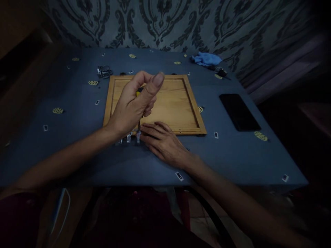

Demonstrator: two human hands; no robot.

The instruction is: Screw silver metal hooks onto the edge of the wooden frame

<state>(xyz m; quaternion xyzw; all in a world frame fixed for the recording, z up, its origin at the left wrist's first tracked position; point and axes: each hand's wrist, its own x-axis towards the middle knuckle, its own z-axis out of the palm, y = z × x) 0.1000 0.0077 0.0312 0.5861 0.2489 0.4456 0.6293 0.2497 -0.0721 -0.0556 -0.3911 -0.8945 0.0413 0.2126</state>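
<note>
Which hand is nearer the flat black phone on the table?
Right. The right hand rests left of the flat black phone; the left hand, gripping a yellow-handled tool, is farther left.

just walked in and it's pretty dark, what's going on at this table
A person at a blue table is handling a wooden frame. The left hand grips a tool with a yellow-and-black handle, held upright over the frame's near edge. The right hand lies flat at that edge, beside small metal pieces. A black phone and a blue cloth lie apart from the hands.
</note>
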